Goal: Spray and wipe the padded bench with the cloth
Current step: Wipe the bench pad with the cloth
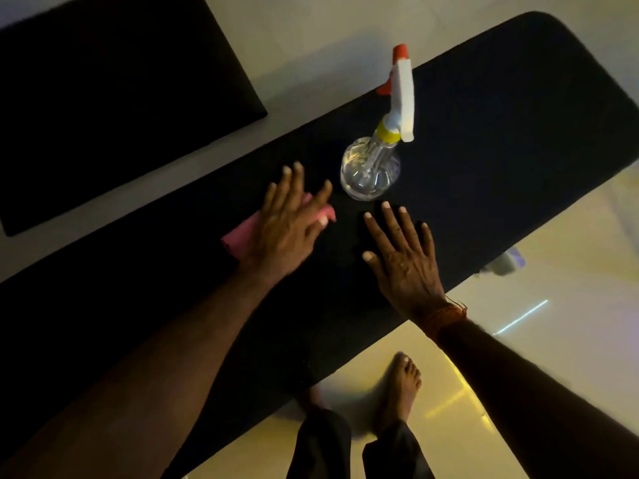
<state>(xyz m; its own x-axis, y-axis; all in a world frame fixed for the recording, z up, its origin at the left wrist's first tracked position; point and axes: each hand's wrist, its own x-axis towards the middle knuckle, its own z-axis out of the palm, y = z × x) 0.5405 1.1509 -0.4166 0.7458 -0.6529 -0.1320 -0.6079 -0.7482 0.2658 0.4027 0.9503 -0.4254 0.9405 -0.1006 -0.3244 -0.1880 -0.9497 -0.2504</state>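
At your far left a 2nd dark pad lies apart from the job, across a strip of pale floor. On the black padded worktop, the pink cloth sits flat under your left hand. Your fingers are straight and spread over it, pressing rather than gripping, which likely puts more cloth on the padding per wipe. Its edges are smeared, so I judge you are mid-stroke.

The spray bottle stands upright just beyond both hands, untouched, nozzle pointing away. That placing suits a quick re-spray without blocking the near strip.

Your right hand lies open, palm down on the bare padding, holding nothing, probably bracing you as you lean in. Mind the bottle: a wide sweep rightward could knock it over.
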